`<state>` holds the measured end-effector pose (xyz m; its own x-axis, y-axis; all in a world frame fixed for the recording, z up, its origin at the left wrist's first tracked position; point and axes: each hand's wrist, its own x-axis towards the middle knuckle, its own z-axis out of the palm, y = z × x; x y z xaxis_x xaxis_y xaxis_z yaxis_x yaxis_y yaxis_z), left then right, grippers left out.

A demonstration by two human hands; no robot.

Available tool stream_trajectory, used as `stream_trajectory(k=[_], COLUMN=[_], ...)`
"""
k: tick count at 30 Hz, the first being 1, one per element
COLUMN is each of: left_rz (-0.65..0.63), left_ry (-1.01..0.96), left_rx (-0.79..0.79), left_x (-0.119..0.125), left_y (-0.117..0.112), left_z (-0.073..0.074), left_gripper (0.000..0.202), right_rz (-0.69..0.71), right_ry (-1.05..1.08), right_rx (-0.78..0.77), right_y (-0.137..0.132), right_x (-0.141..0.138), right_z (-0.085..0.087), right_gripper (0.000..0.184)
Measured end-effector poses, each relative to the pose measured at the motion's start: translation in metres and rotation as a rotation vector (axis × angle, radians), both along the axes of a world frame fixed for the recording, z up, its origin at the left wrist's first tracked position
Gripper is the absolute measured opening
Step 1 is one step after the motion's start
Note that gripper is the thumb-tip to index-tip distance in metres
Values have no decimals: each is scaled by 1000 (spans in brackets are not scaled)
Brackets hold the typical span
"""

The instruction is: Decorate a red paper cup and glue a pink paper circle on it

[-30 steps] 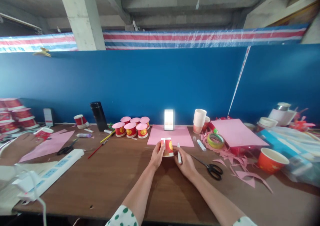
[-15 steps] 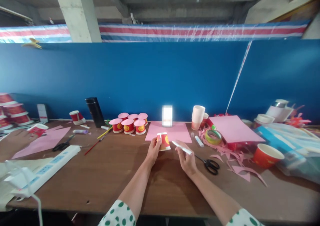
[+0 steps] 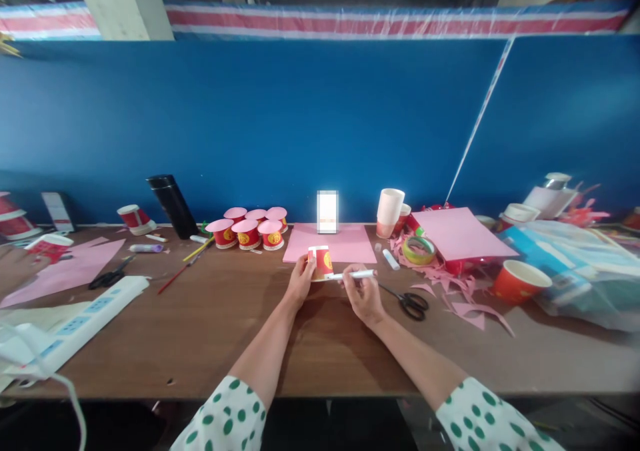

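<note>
My left hand (image 3: 301,282) is closed around a red paper cup (image 3: 321,263) with a yellow emblem, held above the table in front of a pink paper sheet (image 3: 330,241). A white marker pen (image 3: 356,275) is pinched in my right hand (image 3: 364,299), its tip at the cup's lower edge; whether it touches I cannot tell. Several red cups topped with pink paper discs (image 3: 247,234) stand to the left. Black-handled scissors (image 3: 413,305) lie just right of my right hand.
On the right are stacked white cups (image 3: 390,210), green tape (image 3: 419,250), pink scraps (image 3: 470,284), an orange cup (image 3: 521,281) and a plastic bag (image 3: 590,284). Leftward are a black flask (image 3: 174,204), a paintbrush (image 3: 180,276) and a power strip (image 3: 95,324). A blue partition (image 3: 320,118) stands behind.
The cup has turned so its yellow emblem faces me more. My right hand has brought the pen leftward to the cup's lower edge. The camera view has tilted down.
</note>
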<state>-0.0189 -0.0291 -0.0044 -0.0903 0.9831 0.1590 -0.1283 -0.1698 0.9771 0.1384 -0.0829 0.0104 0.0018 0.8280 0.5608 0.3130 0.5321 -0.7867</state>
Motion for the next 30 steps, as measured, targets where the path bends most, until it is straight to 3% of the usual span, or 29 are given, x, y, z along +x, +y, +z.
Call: stream_trajectory(k=[15,21,25,30], left_rz=[-36,-17,5,-30], left_ry=[1,80,110,107], left_rx=[-16,12,37,58], left_x=[1,3,3,4], left_y=[2,-4,-8,-12], left_z=[1,9,12,15], left_gripper=[43,41,43,46], right_rz=[1,9,23,-68], right_ry=[-75,-70,81,267], right_rx=[-6,-13,-34,-89], right_y=[0,-1,3,11], right_x=[2,0,-2,0], right_z=[2,1,-1,-2], right_gripper=[20,21,20,21])
